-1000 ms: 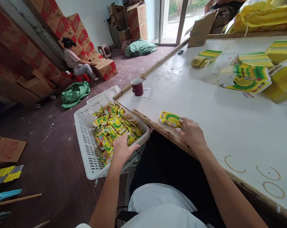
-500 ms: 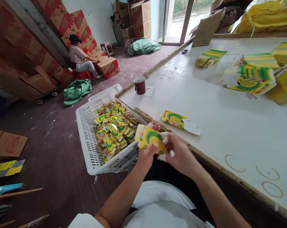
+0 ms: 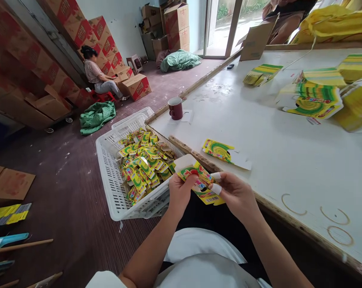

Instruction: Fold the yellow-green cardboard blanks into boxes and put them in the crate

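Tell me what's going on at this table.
A person holds a yellow and green carton in both hands, the left hand and the right hand, just off the table's edge. A similar carton piece lies flat nearby. To the left, a white basket holds many small yellow packets. A maroon mug stands on the table.

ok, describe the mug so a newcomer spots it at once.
Find the white table, then its corner beside the basket of yellow cartons. The mug stands there, dark red outside, pale inside, unlike the flat yellow-green carton nearby.
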Demonstrator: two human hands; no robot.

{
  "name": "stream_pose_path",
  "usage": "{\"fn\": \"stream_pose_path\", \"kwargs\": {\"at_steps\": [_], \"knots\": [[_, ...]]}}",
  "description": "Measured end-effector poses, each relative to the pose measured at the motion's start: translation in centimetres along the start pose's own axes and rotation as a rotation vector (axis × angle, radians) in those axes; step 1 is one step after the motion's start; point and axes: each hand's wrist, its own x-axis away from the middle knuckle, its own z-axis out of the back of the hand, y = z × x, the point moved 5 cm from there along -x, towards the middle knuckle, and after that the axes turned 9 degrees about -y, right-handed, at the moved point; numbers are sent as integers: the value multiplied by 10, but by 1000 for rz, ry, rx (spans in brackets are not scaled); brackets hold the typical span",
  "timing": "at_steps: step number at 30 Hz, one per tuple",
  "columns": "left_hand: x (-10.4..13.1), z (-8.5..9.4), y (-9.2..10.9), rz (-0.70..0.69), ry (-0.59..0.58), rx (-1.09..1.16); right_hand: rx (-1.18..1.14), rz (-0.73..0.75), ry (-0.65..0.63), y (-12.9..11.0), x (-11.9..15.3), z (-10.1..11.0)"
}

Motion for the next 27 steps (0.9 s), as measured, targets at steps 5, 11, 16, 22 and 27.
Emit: {"fn": "stream_pose_path", "kwargs": {"at_steps": [5,11,16,22,27], "knots": [[-9,23,16,-17,-40,-100,431,190,134,-16,1,25],[-3,17,60,-123,-422,-659,964,506,-17,-41,3,11],[5,12,63,-7,-856,-616,984,490,-2,-37,4,20],[-6,26,54,130,-730,-676,1077,524,-62,-43,11,13],[0,-3,22,150,-675,-802,1020,571,-112,-47,18,-13]]}}
